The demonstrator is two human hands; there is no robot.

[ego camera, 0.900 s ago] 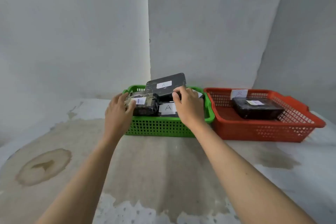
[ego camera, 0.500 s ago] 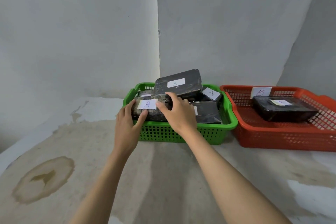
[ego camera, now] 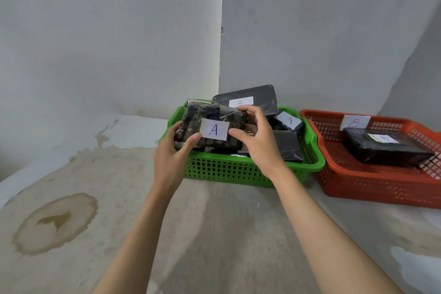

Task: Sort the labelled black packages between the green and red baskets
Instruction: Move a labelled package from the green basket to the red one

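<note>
Head view: left hand [ego camera: 170, 153] and right hand [ego camera: 256, 141] both grip the wrapped black package [ego camera: 210, 124] labelled A, tilted up over the green basket [ego camera: 238, 172]. Wrap looks glossy and crinkled, so likely slippery; block looks stiff, moderate weight. Best held by the short ends, thumbs off the label. Red basket [ego camera: 372, 186] holds one B package [ego camera: 386, 148].

two bare forearms reach in from the bottom edge, no sleeves, watch or rings showing. the left hand [ego camera: 172, 157] and right hand [ego camera: 259, 144] wear no gloves; fingernails are short and unpainted.
</note>
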